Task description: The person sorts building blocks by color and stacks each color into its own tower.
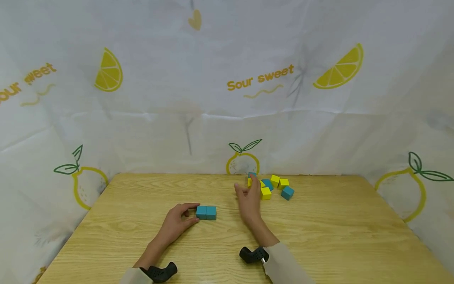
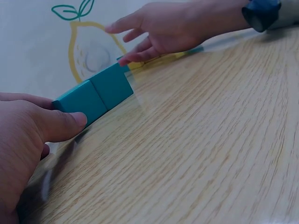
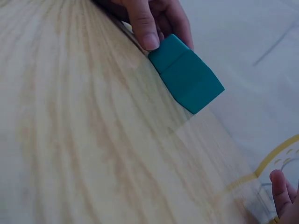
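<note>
Two blue cubes stand side by side on the table, touching: the left cube (image 1: 201, 212) and the right cube (image 1: 211, 213). My left hand (image 1: 175, 224) pinches the left cube between thumb and fingers; its thumb (image 2: 74, 122) lies on the cube's near face. Farther back, my right hand (image 1: 250, 203) reaches to the left edge of a loose group of cubes, its fingers apart and nothing visible between them. A blue cube (image 1: 252, 174) shows just beyond its fingertips, and a yellow cube (image 1: 265, 193) lies at its right. The right hand partly hides some cubes.
More cubes lie by the table's back edge, among them a yellow cube (image 1: 275, 180), another yellow cube (image 1: 284, 184) and a blue cube (image 1: 287, 193). A white cloth (image 1: 159, 138) printed with lemons hangs behind the wooden table (image 1: 337, 236).
</note>
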`<state>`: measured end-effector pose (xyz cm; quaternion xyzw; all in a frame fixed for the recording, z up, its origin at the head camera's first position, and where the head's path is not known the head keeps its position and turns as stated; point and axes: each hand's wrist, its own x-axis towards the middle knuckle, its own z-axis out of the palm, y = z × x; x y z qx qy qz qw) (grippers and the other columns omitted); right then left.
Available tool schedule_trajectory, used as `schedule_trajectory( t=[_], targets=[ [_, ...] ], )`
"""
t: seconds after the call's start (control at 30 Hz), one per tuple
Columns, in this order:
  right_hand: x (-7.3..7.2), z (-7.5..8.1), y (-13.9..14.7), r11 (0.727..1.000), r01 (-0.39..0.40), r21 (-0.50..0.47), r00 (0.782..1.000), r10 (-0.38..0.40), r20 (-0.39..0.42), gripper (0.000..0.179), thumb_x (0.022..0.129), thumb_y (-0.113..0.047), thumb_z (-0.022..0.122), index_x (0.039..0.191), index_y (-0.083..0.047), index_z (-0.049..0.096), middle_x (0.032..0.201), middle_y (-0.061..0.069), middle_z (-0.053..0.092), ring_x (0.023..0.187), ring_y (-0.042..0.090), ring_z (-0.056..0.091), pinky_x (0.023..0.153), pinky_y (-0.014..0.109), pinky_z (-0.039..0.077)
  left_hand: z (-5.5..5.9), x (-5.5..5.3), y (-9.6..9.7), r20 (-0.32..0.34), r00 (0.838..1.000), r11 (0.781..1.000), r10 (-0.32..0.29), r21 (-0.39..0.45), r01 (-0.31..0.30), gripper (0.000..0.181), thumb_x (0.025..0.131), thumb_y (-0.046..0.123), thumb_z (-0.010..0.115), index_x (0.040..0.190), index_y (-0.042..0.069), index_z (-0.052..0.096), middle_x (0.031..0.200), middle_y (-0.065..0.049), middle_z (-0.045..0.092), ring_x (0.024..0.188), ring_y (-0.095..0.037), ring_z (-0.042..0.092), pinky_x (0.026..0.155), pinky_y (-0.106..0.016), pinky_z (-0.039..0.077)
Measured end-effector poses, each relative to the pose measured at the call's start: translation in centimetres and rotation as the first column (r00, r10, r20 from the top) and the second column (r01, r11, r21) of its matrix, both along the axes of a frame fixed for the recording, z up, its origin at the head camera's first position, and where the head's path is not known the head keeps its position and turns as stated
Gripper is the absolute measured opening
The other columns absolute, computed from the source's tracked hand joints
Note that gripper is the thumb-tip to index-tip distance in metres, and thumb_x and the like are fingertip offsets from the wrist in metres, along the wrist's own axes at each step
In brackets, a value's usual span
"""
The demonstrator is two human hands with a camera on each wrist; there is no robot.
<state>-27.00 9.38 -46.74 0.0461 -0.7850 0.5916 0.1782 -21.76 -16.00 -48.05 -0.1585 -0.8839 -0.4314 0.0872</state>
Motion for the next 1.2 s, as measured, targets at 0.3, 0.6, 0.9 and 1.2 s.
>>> schedule_trajectory(
  t=[0.3, 0.6, 0.9, 1.2],
  targets=[
    [-1.7, 0.3, 1.1, 0.989, -0.06, -0.135, 0.995, 0.07, 0.068, 0.078, 0.095, -0.041, 0.056, 0.153, -0.016, 0.01, 0.148, 0.014, 0.021, 0.085, 0.023, 0.067, 0.07, 0.032, 0.054, 0.0, 0.0, 0.0, -0.005, 1.0, 1.0, -0.008, 0.001, 0.008, 0.047, 0.08, 0.017, 0.078, 0.125, 0.018, 0.065, 0.081, 0.007, 0.052, 0.071, -0.013, 0.042, 0.064, -0.029, 0.036],
    [-2.8, 0.9, 2.6, 0.983, -0.091, -0.161, 0.973, 0.122, 0.194, 0.069, 0.102, -0.023, 0.049, 0.154, -0.011, 0.006, 0.148, 0.02, 0.029, 0.077, 0.029, 0.069, 0.061, 0.028, 0.053, -0.1, 0.0, 0.1, -0.003, 1.0, 1.0, -0.01, -0.007, 0.01, 0.047, 0.08, 0.016, 0.078, 0.125, 0.017, 0.065, 0.081, 0.009, 0.051, 0.07, -0.012, 0.04, 0.064, -0.029, 0.035],
    [-2.9, 1.0, 2.5, 0.973, -0.22, -0.074, 0.944, 0.231, 0.233, 0.055, 0.103, -0.022, 0.046, 0.151, -0.013, 0.022, 0.092, 0.023, 0.067, 0.071, 0.028, 0.069, 0.055, 0.025, 0.046, 0.1, 0.0, 0.0, 0.0, 1.0, 1.0, -0.001, -0.007, 0.001, 0.047, 0.08, 0.015, 0.079, 0.125, 0.017, 0.065, 0.08, 0.008, 0.05, 0.071, -0.013, 0.041, 0.064, -0.029, 0.035],
    [-2.5, 1.0, 1.7, 0.961, -0.271, -0.059, 0.938, 0.278, 0.208, 0.056, 0.102, -0.015, 0.049, 0.151, -0.011, 0.023, 0.142, 0.02, 0.032, 0.076, 0.028, 0.069, 0.055, 0.026, 0.049, 0.2, 0.0, 0.0, -0.02, 1.0, 1.0, -0.002, -0.009, 0.002, 0.046, 0.08, 0.015, 0.079, 0.124, 0.016, 0.066, 0.079, 0.008, 0.051, 0.07, -0.012, 0.04, 0.064, -0.029, 0.036]
  ],
)
